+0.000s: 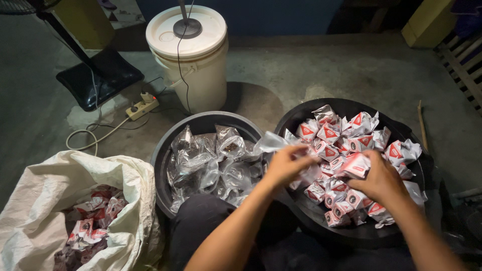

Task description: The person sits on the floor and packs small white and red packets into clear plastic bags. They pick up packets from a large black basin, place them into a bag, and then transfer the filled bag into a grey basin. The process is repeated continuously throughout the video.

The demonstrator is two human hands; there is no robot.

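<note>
Nearest the camera, a dark-clad knee [211, 221] is seen between the two forearms. To the left, a white woven sack [45, 200] lies open on the concrete floor [301, 70], with crumpled red-and-white wrappers [93, 221] gathered inside it.

The left hand [286, 163] is held over the gap between the two tubs, its fingers [301, 150] pinched on a clear plastic bag [273, 143] that is stretched out toward the left tub. The right hand [379, 180] is placed over the right tub, its fingers closed around a red-and-white packet [354, 165], which is touching the clear bag's end. The packet is thus held just above the heap, between both hands.

The right black tub [301, 118] is filled with many red-and-white packets [351, 135]. The left grey tub [201, 120], just beside it, is filled with clear bags holding something dark [211, 160].

Farther off, a white lidded bucket [193, 55] is stood on the floor, with a cord running down its side. Left of it, a power strip [142, 106] with a lit red switch and the black base of a fan [98, 75] are seen. A wooden pallet [464, 55] is found at the far right.
</note>
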